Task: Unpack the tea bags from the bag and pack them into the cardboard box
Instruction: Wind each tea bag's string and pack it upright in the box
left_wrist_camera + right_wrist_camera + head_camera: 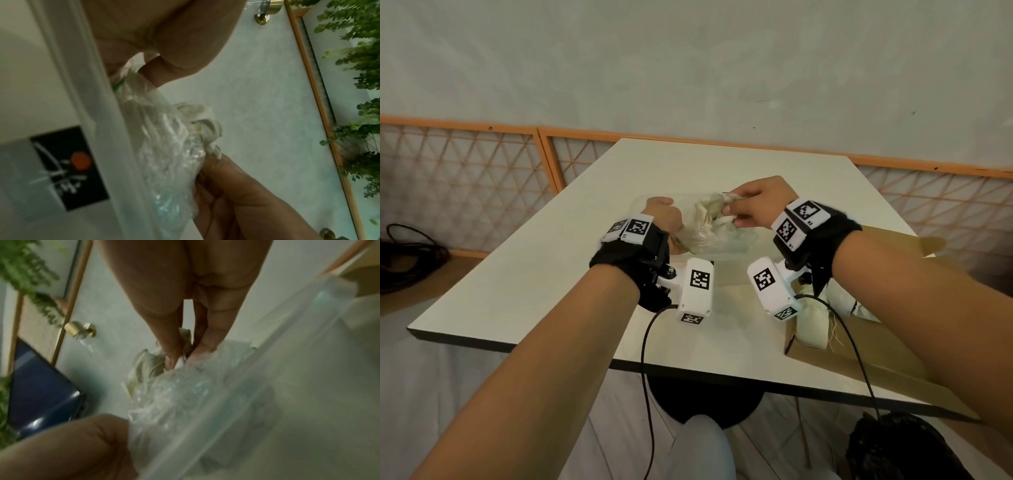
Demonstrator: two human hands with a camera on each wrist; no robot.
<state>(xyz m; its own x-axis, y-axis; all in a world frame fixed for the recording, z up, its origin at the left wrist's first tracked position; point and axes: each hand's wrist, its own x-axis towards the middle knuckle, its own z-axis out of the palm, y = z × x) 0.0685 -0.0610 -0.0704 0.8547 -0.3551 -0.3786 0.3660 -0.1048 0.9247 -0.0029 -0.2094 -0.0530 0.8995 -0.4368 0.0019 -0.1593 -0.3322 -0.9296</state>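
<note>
left hand (664, 214) grip: pinches clear bag (709, 236) | right hand (756, 202) grip: pinches tea bags (710, 207) | bag's long axis left-right across table (551, 274)

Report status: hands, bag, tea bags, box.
Left hand grips clear bag. Right hand pinches tea bags at its mouth. Cardboard box open, right. Nothing blocking.

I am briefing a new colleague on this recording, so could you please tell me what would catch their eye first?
Mid-table, the two hands meet over a crumpled clear plastic bag: the left hand grips its near end while the right hand pinches a clump of pale tea bags at its mouth. At the table's right edge sits an open cardboard box with tea bags already inside.
</note>
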